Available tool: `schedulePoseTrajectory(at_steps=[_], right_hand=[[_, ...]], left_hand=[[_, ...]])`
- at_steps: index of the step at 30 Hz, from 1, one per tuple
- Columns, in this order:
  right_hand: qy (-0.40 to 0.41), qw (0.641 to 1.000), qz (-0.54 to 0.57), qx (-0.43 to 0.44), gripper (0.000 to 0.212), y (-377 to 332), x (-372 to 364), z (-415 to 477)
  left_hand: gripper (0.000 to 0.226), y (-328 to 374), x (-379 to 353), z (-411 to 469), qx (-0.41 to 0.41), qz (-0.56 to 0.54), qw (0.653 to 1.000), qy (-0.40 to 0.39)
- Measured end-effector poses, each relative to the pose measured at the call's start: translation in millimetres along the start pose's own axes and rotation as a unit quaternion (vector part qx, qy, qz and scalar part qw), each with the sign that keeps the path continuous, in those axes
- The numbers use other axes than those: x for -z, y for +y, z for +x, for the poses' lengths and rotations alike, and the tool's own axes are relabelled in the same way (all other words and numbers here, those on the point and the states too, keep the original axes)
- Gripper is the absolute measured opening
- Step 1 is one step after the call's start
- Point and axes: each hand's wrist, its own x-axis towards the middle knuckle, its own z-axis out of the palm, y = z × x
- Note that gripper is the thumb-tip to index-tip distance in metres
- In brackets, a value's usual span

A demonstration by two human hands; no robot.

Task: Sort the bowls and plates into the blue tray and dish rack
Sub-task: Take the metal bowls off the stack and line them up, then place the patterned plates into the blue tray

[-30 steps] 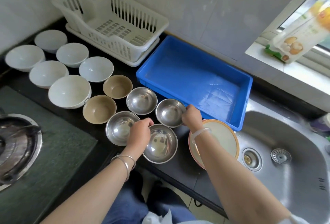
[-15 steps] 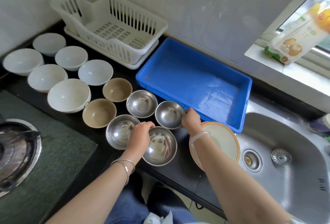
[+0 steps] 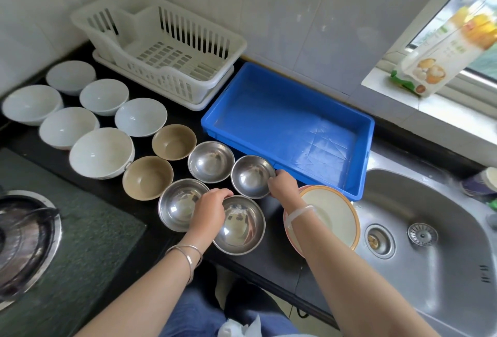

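Several steel bowls stand on the black counter. My left hand (image 3: 210,210) grips the rim of the nearest steel bowl (image 3: 240,226). My right hand (image 3: 282,183) pinches the right rim of another steel bowl (image 3: 251,176) close to the blue tray (image 3: 290,132), which holds nothing. A third steel bowl (image 3: 180,203) and a fourth (image 3: 210,161) sit beside them. Two tan bowls (image 3: 147,177) (image 3: 174,141) and several white bowls (image 3: 101,152) lie to the left. A stack of plates (image 3: 333,215) rests under my right forearm. The white dish rack (image 3: 161,49) is at the back.
A steel sink (image 3: 430,234) lies to the right of the plates. A gas burner (image 3: 24,237) on a dark mat is at the left. A food package (image 3: 441,49) leans on the window sill. A tiled wall runs behind the rack and tray.
Both hands have stayed on the rims of their steel bowls. The view has shifted slightly; the bowls have not visibly moved on the counter.
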Motion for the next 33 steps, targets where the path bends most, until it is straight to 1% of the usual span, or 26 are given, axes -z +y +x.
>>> schedulePoseTrajectory(at_steps=[2, 4, 5, 8, 11, 13, 15, 17, 19, 21, 22, 24, 27, 31, 33], right_hand=[[-0.002, 1.0, -0.017, 0.022, 0.025, 1.7, 3.1, -5.3], [0.017, 0.998, -0.049, 0.046, 0.016, 4.3, 7.8, -11.7], [0.043, 0.995, -0.059, 0.062, 0.018, 6.5, 11.4, -16.3], [0.152, 0.982, -0.059, 0.099, 0.021, 21.6, 27.7, -33.0], [0.253, 0.963, -0.056, 0.074, 0.031, 56.5, 47.6, -47.2], [0.292, 0.952, -0.074, 0.053, 0.034, 87.7, 57.8, -54.1], [0.28, 0.954, -0.106, -0.004, 0.039, 118.9, 65.2, -57.5], [0.24, 0.964, -0.091, -0.064, 0.043, 142.8, 68.2, -60.0], [0.21, 0.973, -0.039, -0.087, 0.039, 157.2, 68.9, -62.8], [0.211, 0.974, 0.007, -0.082, 0.033, 163.2, 65.6, -66.6], [0.216, 0.973, 0.017, -0.079, 0.029, 162.9, 63.7, -67.2], [0.23, 0.967, 0.037, -0.103, 0.022, 168.5, 63.2, -70.7], [0.221, 0.97, 0.04, -0.097, 0.016, 161.0, 53.0, -74.0], [0.221, 0.969, 0.065, -0.091, 0.019, 152.4, 40.5, -82.6], [0.24, 0.964, 0.054, -0.097, 0.019, 147.8, 36.5, -84.8]], left_hand=[[0.043, 2.2, 1.0, 0.3, 0.001, 0.001, 1.0, -0.002], [0.038, 5.1, 2.5, 1.0, 0.002, -0.005, 1.0, -0.002], [0.036, 7.1, 2.8, 1.7, 0.0, -0.009, 1.0, 0.0], [0.032, 18.6, 0.3, 5.2, -0.007, -0.026, 1.0, 0.008], [0.029, 39.3, -8.8, 7.0, -0.032, -0.05, 0.998, 0.007], [0.028, 56.0, -18.4, 7.4, -0.049, -0.058, 0.997, -0.011], [0.029, 73.6, -31.5, 7.0, -0.059, -0.066, 0.995, -0.053], [0.033, 89.4, -42.7, 6.2, -0.058, -0.08, 0.99, -0.103], [0.037, 102.0, -53.6, 6.2, -0.066, -0.078, 0.983, -0.152], [0.041, 106.1, -62.0, 5.2, -0.068, -0.057, 0.979, -0.184], [0.042, 106.2, -63.5, 4.9, -0.062, -0.053, 0.979, -0.188], [0.039, 112.8, -71.4, 5.8, -0.059, -0.045, 0.979, -0.188], [0.032, 106.1, -65.7, 7.1, -0.043, -0.061, 0.986, -0.146], [0.028, 103.9, -60.2, 13.7, -0.043, -0.055, 0.99, -0.124], [0.029, 105.9, -57.4, 14.8, -0.053, -0.033, 0.991, -0.117]])
